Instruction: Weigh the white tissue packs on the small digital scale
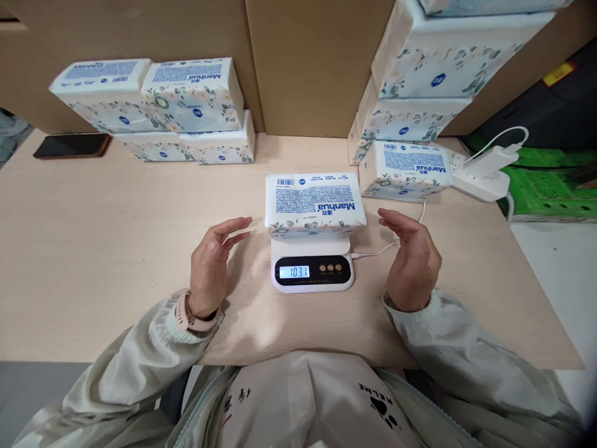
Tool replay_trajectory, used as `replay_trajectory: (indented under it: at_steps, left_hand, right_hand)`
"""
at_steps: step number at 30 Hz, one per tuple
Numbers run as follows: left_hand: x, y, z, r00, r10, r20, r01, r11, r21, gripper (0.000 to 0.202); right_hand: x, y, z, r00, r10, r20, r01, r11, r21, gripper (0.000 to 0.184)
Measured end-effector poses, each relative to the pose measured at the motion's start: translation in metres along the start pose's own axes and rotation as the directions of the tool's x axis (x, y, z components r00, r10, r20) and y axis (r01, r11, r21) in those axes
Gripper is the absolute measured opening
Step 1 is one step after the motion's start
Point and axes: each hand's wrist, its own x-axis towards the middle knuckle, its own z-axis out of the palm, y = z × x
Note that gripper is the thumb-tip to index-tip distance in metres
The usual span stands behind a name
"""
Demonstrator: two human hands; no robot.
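A pack of tissues [314, 202] with blue print and a floral edge lies flat on a white digital scale [278, 287]. The scale's lit display [295, 272] reads 103.1, and its weighing plate is mostly hidden under the pack. To the left of the pack, not touching it, is my left hand [212, 264], its fingers stretched out with nothing in them. My right hand [412, 261] is held apart from the pack on the other side, fingers extended and holding nothing.
Stacked tissue packs stand at the back left [193, 93] and back right [448, 59]. A single pack [405, 171] lies near a white power strip [482, 183]. A phone [71, 147] rests far left. A white cable [377, 252] runs from the scale. Cardboard [317, 68] rises behind.
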Motion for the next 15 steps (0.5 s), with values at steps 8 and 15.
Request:
replay_trajectory:
  at_steps: [8, 15]
  left_hand:
    - [0.0004, 0.0001, -0.0002, 1.0, -0.008, 0.001, 0.008, 1.0, 0.017, 0.042]
    - [0.0005, -0.0003, -0.0007, 0.999, -0.031, -0.019, 0.031, 0.999, 0.025, 0.043]
  right_hand:
    - [0.0005, 0.0002, 0.0008, 1.0, -0.01, -0.003, 0.01, 1.0, 0.03, 0.042]
    - [0.0021, 0.0016, 0.0017, 1.0, -0.026, 0.0, 0.026, 0.999, 0.047, 0.043]
